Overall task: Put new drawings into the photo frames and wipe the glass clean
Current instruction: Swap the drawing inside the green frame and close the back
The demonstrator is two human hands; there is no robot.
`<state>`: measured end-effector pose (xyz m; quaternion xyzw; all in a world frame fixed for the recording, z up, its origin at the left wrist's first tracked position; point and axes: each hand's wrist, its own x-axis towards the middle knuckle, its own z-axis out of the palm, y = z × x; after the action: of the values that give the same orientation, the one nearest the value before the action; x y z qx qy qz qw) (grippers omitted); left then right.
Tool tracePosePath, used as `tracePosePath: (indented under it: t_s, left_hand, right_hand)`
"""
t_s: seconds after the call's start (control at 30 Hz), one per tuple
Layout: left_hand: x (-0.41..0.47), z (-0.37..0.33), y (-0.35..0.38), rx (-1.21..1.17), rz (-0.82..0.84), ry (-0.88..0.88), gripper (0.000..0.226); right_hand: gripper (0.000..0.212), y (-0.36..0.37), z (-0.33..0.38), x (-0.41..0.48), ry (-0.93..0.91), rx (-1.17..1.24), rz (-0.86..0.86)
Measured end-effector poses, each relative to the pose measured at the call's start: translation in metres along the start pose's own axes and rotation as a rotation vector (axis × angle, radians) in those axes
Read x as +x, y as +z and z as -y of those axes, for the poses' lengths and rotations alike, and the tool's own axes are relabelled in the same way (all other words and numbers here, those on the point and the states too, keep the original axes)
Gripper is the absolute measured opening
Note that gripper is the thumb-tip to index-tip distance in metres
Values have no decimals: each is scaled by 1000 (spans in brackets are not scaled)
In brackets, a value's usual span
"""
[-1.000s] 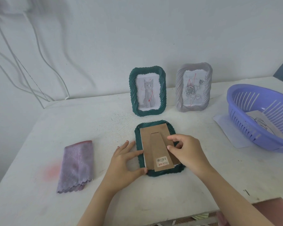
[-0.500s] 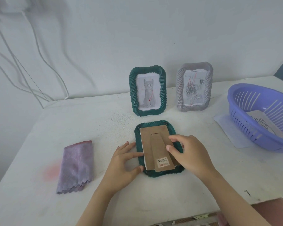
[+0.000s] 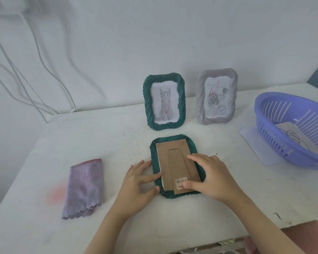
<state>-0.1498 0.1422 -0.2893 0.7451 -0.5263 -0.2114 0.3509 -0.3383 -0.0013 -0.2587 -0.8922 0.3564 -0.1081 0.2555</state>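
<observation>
Both hands tend the face-down green frame [image 3: 171, 138]: left hand [image 3: 136, 186] fingers straight, bracing its left edge; right hand [image 3: 213, 176] fingers flat, pressing the cardboard backing [image 3: 173, 162]. Seat it squarely.

A plain domestic room used as a craft corner, by the look of it; a worn white table [image 3: 81, 136] stands against a bare white wall [image 3: 154, 33] with loose cables [image 3: 72, 102] hanging down; on it stand two photo frames [image 3: 145, 99], a folded cloth [image 3: 84, 187] and a purple plastic basket [image 3: 264, 114].
</observation>
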Motion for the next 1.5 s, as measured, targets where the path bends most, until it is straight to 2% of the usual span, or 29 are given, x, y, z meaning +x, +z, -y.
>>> tracePosePath:
  t_s: [0.23,0.5,0.57,0.67,0.7,0.9,0.97,1.17,1.33,1.4,1.5]
  left_hand:
    - [5,-11,1,-29,-134,3,45]
    - [31,-10,5,244,60,60,85]
    - [34,-8,6,261,72,59,93]
    - [35,-10,5,244,39,52,90]
    - [35,-10,5,247,29,51,88]
    - [36,-12,5,194,12,36,88]
    - [37,-14,4,190,6,39,89]
    - [42,-20,5,210,-103,9,77]
    - [51,-21,7,231,-188,-38,71]
    - [53,-21,7,207,-161,-72,81]
    - [57,-20,4,195,-46,-185,109]
  right_hand:
    - [87,-1,-3,0,-3,29,-3]
    - [87,-1,-6,4,-35,-19,19]
    - [79,-1,-8,5,-55,-14,6]
    - [44,-1,-14,9,-45,128,-84]
    - [38,0,-18,11,-49,164,-123]
    - [37,-2,-27,26,-30,245,-183]
    - [41,-4,-25,32,-23,228,-174]
    - [73,-5,-14,58,-59,6,-100]
    - [83,0,-15,68,-58,-45,-64]
    - [84,1,-15,69,-50,-48,-37]
    - [86,-1,-16,71,-39,-56,10]
